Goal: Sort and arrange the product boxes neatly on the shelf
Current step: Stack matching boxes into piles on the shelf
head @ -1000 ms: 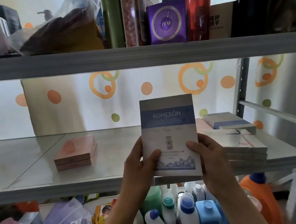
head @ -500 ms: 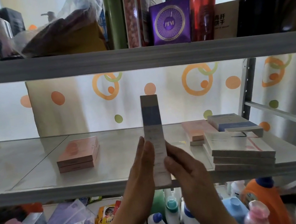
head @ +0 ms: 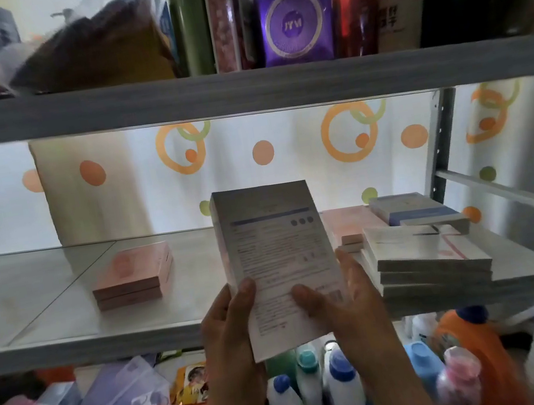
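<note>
Turned round since a moment ago, the white box (head: 282,266) now shows its printed back face; half a second earlier only its narrow edge faced the camera, and before that its blue front. Both hands hold it upright in front of the middle shelf (head: 72,349), above that shelf's front lip. On the box's lower left edge the left hand (head: 232,325) grips with its thumb on the face. From the right side the right hand (head: 342,298) curls round it, thumb pressed across the print. Left of the box, on the shelf, lies a pink stack (head: 132,274). Right of it sits a white stack (head: 426,255), topped behind by a blue-banded box (head: 416,211).
</note>
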### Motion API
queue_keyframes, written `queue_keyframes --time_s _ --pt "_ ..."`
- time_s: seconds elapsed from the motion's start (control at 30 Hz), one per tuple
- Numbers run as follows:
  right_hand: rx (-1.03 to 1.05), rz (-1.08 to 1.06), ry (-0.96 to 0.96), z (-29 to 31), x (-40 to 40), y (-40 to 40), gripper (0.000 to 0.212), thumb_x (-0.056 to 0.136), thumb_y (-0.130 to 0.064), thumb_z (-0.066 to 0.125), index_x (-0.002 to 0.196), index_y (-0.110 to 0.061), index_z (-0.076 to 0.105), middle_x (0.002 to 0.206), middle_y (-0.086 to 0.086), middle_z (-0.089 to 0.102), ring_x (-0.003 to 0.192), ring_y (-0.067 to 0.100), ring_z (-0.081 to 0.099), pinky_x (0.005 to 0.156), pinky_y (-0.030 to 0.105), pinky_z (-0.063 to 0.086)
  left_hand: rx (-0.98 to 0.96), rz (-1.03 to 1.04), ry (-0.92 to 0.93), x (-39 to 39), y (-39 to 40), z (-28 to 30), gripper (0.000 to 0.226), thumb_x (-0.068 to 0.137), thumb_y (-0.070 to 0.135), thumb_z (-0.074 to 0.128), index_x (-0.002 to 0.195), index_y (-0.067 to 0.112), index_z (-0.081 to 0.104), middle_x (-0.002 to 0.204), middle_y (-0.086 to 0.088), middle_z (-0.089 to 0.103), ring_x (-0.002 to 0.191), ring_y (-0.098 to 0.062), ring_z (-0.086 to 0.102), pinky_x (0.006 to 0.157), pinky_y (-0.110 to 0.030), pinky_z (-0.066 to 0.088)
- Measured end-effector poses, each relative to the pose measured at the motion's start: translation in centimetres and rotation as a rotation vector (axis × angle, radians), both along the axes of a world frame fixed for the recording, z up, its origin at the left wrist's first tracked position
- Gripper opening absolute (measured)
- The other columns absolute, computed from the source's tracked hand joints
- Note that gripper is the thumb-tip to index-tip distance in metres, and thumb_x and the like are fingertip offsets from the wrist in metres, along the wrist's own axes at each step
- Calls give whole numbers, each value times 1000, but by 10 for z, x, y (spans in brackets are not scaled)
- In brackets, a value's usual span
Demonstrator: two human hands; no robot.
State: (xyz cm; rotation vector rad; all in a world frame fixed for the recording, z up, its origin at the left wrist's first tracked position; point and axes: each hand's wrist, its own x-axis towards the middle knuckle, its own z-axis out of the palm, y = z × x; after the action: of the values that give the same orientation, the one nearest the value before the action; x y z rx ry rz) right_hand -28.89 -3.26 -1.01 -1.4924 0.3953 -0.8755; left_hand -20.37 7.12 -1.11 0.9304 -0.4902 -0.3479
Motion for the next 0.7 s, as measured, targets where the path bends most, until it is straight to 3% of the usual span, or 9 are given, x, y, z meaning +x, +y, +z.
queue_keyframes --time_s 0.07,0.13,0.23,0.37,0.5,0.7 --pt "26 44 -54 -8 -8 0 47 68 -36 76 112 -24 62 102 -3 74 91 15 72 70 23 59 75 59 -73 0 -1 -2 54 74 51 77 100 5 67 96 -17 72 83 -38 71 64 -40 59" --pt "59 41 -134 -15 -12 -1 36 76 -32 67 112 -25 64 103 -2 75 96 18 71 76 29 59 162 144 -140 2 -1 -4 42 71 51 70 90 14 72 87 -6 75 77 -27 73 60 -31 58" --pt "155 -14 -249 -18 -14 -4 43 81 -24 62 124 -22 63 113 1 73 106 23 68 90 40 56 232 192 -155 4 -4 -5 30 76 44 65 99 26 74 86 5 76 77 -16 73 61 -28 59" --pt "161 -30 -290 -14 -11 -5 48 83 -20 60 130 -24 58 119 -2 71 110 19 66 94 39 52 279 248 -243 3 -11 -3 29 95 43 52 101 27 74 80 1 73 73 -25 68 65 -47 58" --pt "140 -22 -270 -13 -7 -6 41 93 -14 55 131 -29 55 117 -11 71 109 14 66 88 31 56 310 271 -279 7 -14 -2 37 100 44 40 96 25 72 79 0 71 75 -24 65 67 -41 56" --pt "207 5 -337 -9 -5 -6 47 85 -15 57 131 -24 54 117 -6 71 108 17 67 83 29 58 317 220 -323 11 -11 -7 40 101 45 33 117 29 66 93 6 72 86 -16 67 72 -31 58"
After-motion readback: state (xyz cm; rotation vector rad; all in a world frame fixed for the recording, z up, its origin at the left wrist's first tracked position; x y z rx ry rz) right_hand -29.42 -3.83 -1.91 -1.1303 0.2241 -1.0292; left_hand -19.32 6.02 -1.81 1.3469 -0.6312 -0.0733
